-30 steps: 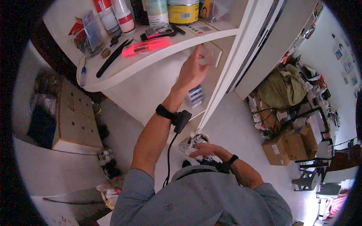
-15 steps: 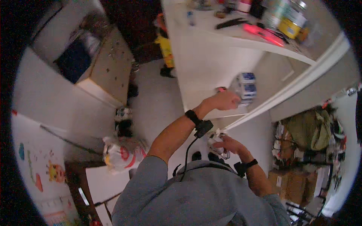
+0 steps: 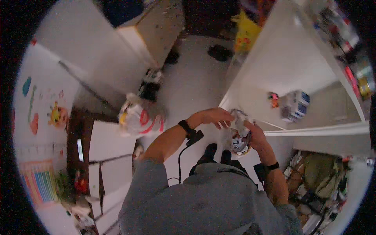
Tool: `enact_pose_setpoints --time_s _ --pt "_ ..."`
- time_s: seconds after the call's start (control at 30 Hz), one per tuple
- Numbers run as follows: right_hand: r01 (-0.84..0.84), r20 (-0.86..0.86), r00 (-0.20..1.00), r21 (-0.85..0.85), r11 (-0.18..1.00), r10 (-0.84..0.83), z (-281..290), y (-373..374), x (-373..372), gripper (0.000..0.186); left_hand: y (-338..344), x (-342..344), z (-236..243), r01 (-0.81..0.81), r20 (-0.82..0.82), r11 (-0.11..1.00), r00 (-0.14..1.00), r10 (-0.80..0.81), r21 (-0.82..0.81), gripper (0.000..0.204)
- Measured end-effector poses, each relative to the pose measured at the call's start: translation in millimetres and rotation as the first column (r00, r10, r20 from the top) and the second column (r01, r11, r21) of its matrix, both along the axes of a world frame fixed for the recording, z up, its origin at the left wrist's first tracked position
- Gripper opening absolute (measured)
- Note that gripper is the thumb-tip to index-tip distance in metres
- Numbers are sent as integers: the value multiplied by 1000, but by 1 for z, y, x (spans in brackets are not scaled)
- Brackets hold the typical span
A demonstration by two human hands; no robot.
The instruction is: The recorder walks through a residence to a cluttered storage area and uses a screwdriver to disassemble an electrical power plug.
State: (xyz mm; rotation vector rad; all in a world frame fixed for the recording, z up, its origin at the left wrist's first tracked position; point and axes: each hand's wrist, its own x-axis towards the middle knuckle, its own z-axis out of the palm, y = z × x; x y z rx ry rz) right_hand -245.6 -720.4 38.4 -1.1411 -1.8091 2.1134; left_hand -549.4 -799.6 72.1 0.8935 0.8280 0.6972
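A crumpled, see-through plastic bag (image 3: 239, 119) with small mixed contents hangs in front of me, above the floor near my feet. My right hand (image 3: 256, 135) is closed on the bag's right side. At its upper left edge, my left hand (image 3: 214, 117) pinches the plastic, the other fingers hanging loosely. What lies inside the bag is too blurred to name. A blue-and-white box (image 3: 296, 105) stands on the white shelf (image 3: 270, 74) to the right, with a small orange-and-pink toy figure (image 3: 273, 100) beside it.
A white carrier bag with red print (image 3: 139, 117) stands at the left by a white cabinet (image 3: 109, 143). A yellow bag (image 3: 247, 31) hangs at the shelf's far end. Dark shoes (image 3: 219, 52) lie on the floor beyond. Piled clothes (image 3: 319, 172) are at the lower right.
My left hand has come away from the box on the shelf and down to the plastic bag. The bag is raised between both hands. My view has turned, shifting the shelf to the right.
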Motion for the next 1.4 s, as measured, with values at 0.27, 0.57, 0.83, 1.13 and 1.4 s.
enact_pose_setpoints --time_s 0.27,0.57,0.83,1.13,1.4 --pt "-222 2 975 128 967 223 -5 -82 -44 47 -108 65 -29 -348 137 937 928 345 -1 64" --pt "-302 19 953 -42 952 303 -42 -133 22 45 -188 155 -47 -480 108 860 877 468 175 64" --pt "-301 -5 943 -447 843 334 -3 -218 91 45 -293 231 -40 -445 37 893 896 443 66 62" --pt "-604 -109 788 52 795 606 -41 -280 155 41 -356 267 -74 -198 -114 973 971 211 115 85" --pt "-352 -172 912 138 926 372 -69 -352 174 45 -410 266 -1 -171 -89 974 983 160 -149 75"
